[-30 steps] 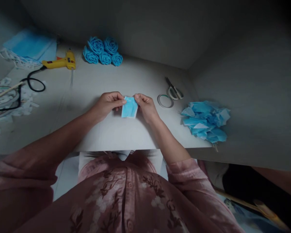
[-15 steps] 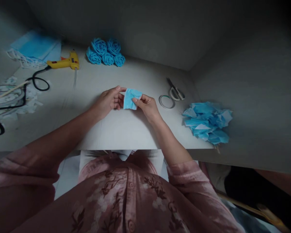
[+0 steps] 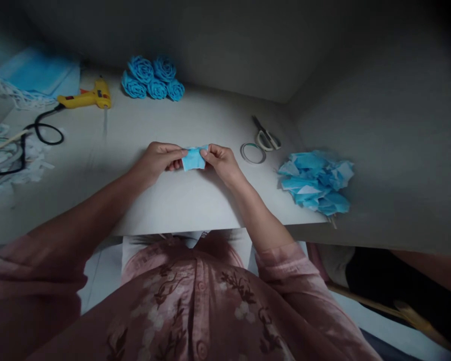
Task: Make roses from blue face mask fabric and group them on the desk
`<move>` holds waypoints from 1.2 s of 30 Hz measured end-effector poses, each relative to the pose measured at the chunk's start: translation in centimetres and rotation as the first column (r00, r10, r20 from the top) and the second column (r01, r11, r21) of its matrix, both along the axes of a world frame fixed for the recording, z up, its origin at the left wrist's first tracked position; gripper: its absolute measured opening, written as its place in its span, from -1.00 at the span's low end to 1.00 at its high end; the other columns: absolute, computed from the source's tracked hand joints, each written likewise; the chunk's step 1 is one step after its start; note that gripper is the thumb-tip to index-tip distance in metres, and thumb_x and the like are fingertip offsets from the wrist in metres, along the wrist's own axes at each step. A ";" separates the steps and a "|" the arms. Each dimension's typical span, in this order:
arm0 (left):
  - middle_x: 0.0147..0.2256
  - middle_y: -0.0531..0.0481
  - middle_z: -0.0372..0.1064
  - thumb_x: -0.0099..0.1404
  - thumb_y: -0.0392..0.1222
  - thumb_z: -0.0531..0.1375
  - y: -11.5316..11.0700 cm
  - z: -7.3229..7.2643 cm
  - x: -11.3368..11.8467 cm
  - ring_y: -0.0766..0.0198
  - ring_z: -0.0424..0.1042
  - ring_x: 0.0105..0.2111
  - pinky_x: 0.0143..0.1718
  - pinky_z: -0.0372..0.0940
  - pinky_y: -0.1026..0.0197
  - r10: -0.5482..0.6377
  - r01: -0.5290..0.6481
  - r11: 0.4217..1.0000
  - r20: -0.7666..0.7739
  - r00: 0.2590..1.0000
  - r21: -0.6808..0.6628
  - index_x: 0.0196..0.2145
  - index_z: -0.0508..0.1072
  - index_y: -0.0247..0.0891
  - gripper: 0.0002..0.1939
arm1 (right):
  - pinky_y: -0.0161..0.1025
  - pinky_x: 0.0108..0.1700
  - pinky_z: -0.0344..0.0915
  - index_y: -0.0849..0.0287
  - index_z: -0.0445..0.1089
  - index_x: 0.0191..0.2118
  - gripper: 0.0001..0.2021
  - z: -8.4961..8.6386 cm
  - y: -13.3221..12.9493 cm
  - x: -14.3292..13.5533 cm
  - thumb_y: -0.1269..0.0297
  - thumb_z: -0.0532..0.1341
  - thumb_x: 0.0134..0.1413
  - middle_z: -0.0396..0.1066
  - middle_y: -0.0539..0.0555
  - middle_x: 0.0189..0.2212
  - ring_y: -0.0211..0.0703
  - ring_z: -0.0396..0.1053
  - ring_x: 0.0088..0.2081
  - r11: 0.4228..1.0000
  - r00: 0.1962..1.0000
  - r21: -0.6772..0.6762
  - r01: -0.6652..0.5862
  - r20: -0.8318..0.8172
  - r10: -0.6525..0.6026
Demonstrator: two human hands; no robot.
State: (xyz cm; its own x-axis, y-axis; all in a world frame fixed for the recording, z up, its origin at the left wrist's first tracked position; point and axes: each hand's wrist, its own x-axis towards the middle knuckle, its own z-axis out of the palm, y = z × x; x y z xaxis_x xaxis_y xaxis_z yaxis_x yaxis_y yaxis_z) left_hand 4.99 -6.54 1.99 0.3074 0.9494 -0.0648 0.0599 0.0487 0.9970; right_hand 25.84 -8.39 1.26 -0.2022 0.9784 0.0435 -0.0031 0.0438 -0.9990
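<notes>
A small piece of light blue face-mask fabric (image 3: 194, 159) is stretched between my hands, just above the white table (image 3: 180, 205). My left hand (image 3: 161, 158) pinches its upper left corner between thumb and fingers. At the upper right corner, my right hand (image 3: 221, 161) grips it the same way, thumb on top. The lower edge hangs free. To the right of my right hand lie a roll of tape (image 3: 253, 153) and a pair of scissors (image 3: 266, 135) with pale handles.
Blue fabric roses (image 3: 150, 79) stand at the back. Left of them are a yellow glue gun (image 3: 84, 99) and stacked blue face masks (image 3: 37, 75). White scraps (image 3: 35, 160) lie far left. A heap of blue fabric pieces (image 3: 315, 183) sits by the right wall.
My left hand has closed on the fabric's left corner, where its fingers were more open before. The piece is now lower and pulled flat between both hands. The view has shifted slightly.
</notes>
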 end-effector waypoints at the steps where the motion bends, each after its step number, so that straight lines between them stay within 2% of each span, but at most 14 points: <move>1: -0.63 0.03 0.32 0.16 -0.06 0.43 0.0 0.0 -0.1 0.40 0.26 -0.60 -0.57 0.10 0.31 -0.001 0.001 1.000 0.007 1.000 -0.005 -0.59 0.49 -0.29 -0.67 | -0.28 -0.33 0.31 0.13 0.33 -0.50 -0.38 0.1 0.0 0.1 -0.37 0.47 -0.08 0.31 -0.06 -0.56 -0.29 0.28 -0.45 0.999 0.999 -0.033 -0.027 -0.017 0.027; 3: -0.65 0.04 0.29 0.17 -0.05 0.44 0.0 -0.1 -0.2 0.41 0.24 -0.61 -0.57 0.09 0.30 -0.004 0.004 1.000 0.025 1.000 -0.002 -0.62 0.46 -0.28 -0.63 | -0.27 -0.30 0.40 0.13 0.39 -0.45 -0.41 0.3 -0.1 0.2 -0.35 0.48 -0.07 0.37 -0.03 -0.51 -0.26 0.36 -0.41 0.992 0.996 -0.106 -0.061 -0.069 0.054; 7: -0.67 0.05 0.25 0.19 -0.05 0.41 0.0 -0.1 -0.2 0.42 0.20 -0.62 -0.56 0.07 0.30 0.008 -0.008 1.000 0.041 0.999 0.007 -0.66 0.41 -0.28 -0.59 | -0.26 -0.27 0.50 0.14 0.50 -0.31 -0.41 1.0 -0.2 0.1 -0.37 0.45 -0.04 0.48 0.04 -0.43 -0.19 0.47 -0.33 0.975 0.988 -0.219 -0.024 -0.155 -0.010; 10: -0.67 0.06 0.24 0.20 -0.06 0.39 -0.1 0.0 0.0 0.43 0.20 -0.63 -0.57 0.06 0.30 0.014 -0.014 1.000 0.033 0.999 -0.007 -0.66 0.40 -0.28 -0.59 | -0.25 -0.27 0.53 0.14 0.51 -0.33 -0.37 1.4 -0.3 -0.2 -0.43 0.42 -0.07 0.47 0.05 -0.46 -0.18 0.46 -0.33 0.962 0.988 -0.271 -0.027 -0.155 -0.016; 12: -0.66 0.07 0.24 0.21 -0.06 0.39 -0.1 -0.1 0.2 0.43 0.20 -0.62 -0.56 0.06 0.31 0.015 -0.015 1.000 0.029 0.999 -0.010 -0.65 0.41 -0.28 -0.61 | -0.25 -0.25 0.54 0.13 0.52 -0.33 -0.36 1.3 -0.4 -0.4 -0.44 0.44 -0.13 0.49 0.03 -0.43 -0.21 0.45 -0.34 0.964 0.986 -0.258 -0.066 -0.165 0.023; 14: -0.65 0.08 0.26 0.21 -0.05 0.40 -0.2 -0.3 0.3 0.43 0.21 -0.62 -0.56 0.08 0.32 0.012 -0.012 1.000 0.031 0.999 -0.004 -0.63 0.42 -0.27 -0.61 | -0.27 -0.26 0.52 0.12 0.53 -0.31 -0.38 0.9 -0.5 -0.6 -0.36 0.52 -0.22 0.51 0.00 -0.39 -0.25 0.43 -0.36 0.970 0.985 -0.223 -0.094 -0.166 0.057; 18: -0.63 0.05 0.30 0.21 -0.04 0.40 -0.2 -0.4 0.3 0.43 0.22 -0.61 -0.56 0.08 0.32 -0.017 0.018 1.000 0.039 0.999 -0.020 -0.61 0.45 -0.29 -0.63 | -0.33 -0.38 0.36 0.13 0.44 -0.43 -0.45 0.1 -0.4 -0.7 -0.18 0.62 -0.30 0.41 -0.09 -0.54 -0.34 0.30 -0.48 0.988 0.989 -0.151 -0.007 -0.145 -0.015; 23: -0.57 -0.01 0.39 0.23 0.01 0.40 -0.2 0.0 0.3 0.40 0.30 -0.60 -0.56 0.15 0.31 -0.051 0.057 0.994 0.067 0.996 -0.094 -0.56 0.47 -0.29 -0.63 | -0.31 -0.38 0.32 0.11 0.38 -0.46 -0.43 -0.2 0.0 -0.3 -0.24 0.59 -0.25 0.35 -0.11 -0.58 -0.33 0.27 -0.49 0.992 0.990 -0.119 0.029 -0.132 -0.045; 29: -0.57 0.07 0.39 0.19 -0.01 0.43 0.0 0.1 0.2 0.39 0.30 -0.62 -0.59 0.16 0.32 0.056 -0.057 0.998 0.048 0.997 0.021 -0.37 0.53 -0.26 -0.72 | -0.28 -0.38 0.30 0.13 0.37 -0.50 -0.42 0.1 -0.2 -0.6 -0.24 0.58 -0.28 0.35 -0.10 -0.58 -0.32 0.27 -0.49 0.990 0.994 -0.132 0.056 -0.089 -0.068; 33: -0.59 0.10 0.35 0.15 -0.05 0.42 0.0 0.2 0.3 0.41 0.26 -0.62 -0.56 0.17 0.32 0.106 -0.111 0.991 0.071 0.992 0.079 -0.44 0.49 -0.25 -0.75 | -0.25 -0.34 0.31 0.14 0.43 -0.44 -0.42 0.5 -0.5 -0.7 -0.29 0.56 -0.24 0.37 -0.07 -0.54 -0.29 0.30 -0.47 0.987 0.994 -0.162 -0.004 -0.110 -0.014; 36: -0.60 0.10 0.33 0.13 -0.07 0.40 -0.1 0.2 0.4 0.41 0.25 -0.61 -0.54 0.17 0.32 0.089 -0.092 0.993 0.051 0.995 0.073 -0.48 0.48 -0.26 -0.76 | -0.24 -0.30 0.33 0.13 0.44 -0.41 -0.38 0.7 -0.6 -0.7 -0.39 0.50 -0.20 0.37 -0.05 -0.51 -0.26 0.33 -0.42 0.984 0.989 -0.177 -0.007 -0.150 -0.020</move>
